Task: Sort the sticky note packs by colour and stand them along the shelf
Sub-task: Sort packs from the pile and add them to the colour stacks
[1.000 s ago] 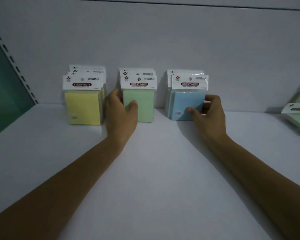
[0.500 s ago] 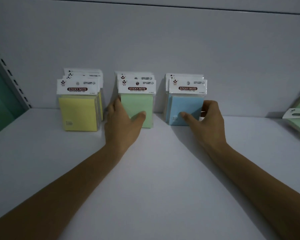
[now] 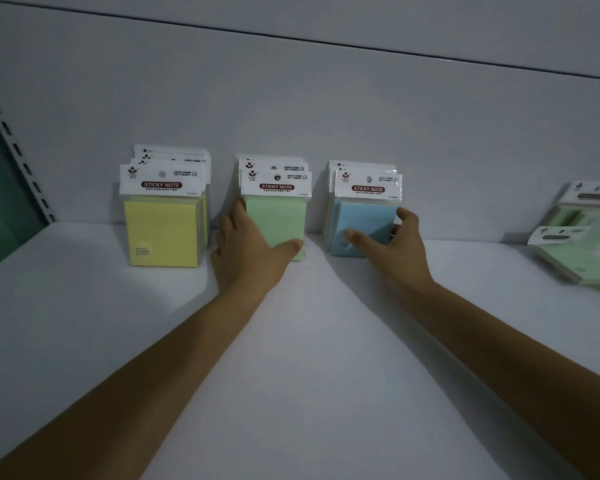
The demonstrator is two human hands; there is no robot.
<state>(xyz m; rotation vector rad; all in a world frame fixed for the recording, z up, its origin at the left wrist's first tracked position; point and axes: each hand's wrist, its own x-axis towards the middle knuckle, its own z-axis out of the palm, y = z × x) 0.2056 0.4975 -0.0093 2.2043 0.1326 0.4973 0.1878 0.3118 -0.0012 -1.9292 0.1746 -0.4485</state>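
Note:
Three upright rows of sticky note packs stand against the back wall of the white shelf (image 3: 309, 358): yellow packs (image 3: 161, 233) on the left, green packs (image 3: 278, 220) in the middle, blue packs (image 3: 364, 220) on the right. My left hand (image 3: 246, 254) grips the front green pack, fingers on its left side, thumb across its lower front. On the front blue pack my right hand (image 3: 392, 247) has its thumb on the lower front face and its fingers round the right side.
A loose pile of green packs (image 3: 582, 237) lies flat at the far right of the shelf. A slotted shelf upright (image 3: 18, 157) and a green panel stand at the left. The shelf's back wall is right behind the rows.
My left thumb has slid further right across the green pack's lower front. The right hand keeps its hold on the blue pack. The view has shifted slightly.

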